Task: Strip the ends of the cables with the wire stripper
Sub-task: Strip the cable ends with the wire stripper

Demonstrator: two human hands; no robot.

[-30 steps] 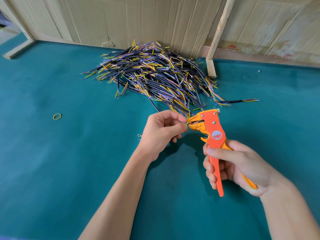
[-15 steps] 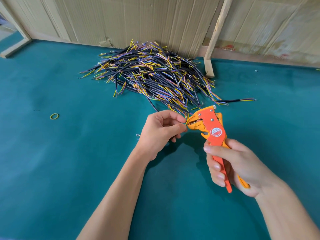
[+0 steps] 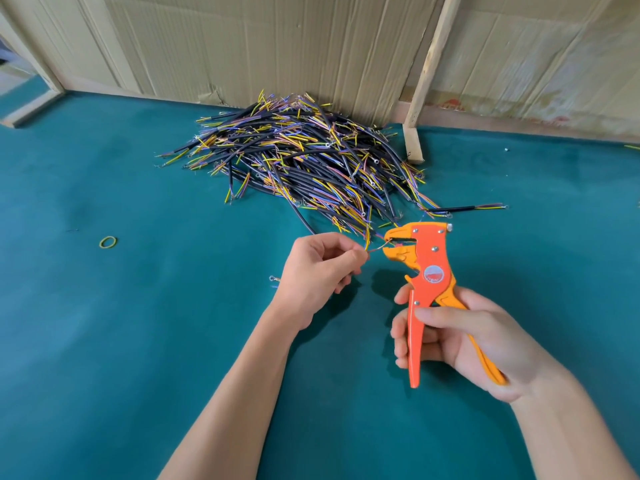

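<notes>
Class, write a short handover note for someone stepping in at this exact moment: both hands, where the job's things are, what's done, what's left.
Left hand pinches a thin wire whose end sits in the stripper's mouth.
Right hand grips the orange wire stripper by its handles, raised above the green table.
The cable pile lies behind, against the cardboard wall; one cable lies apart to its right.
Done: cannot tell how many.
Left: squeeze, strip this end, continue through the pile.

Orange wire stripper [image 3: 429, 261] upright above the tabletop's [image 3: 104, 341] middle, handles down, yellow jaws biting a thin wire end [image 3: 379, 246]. Heap of black cables [image 3: 298, 161] with yellow, blue and purple cores by the far edge; one stray cable [image 3: 464, 208] just right.
</notes>
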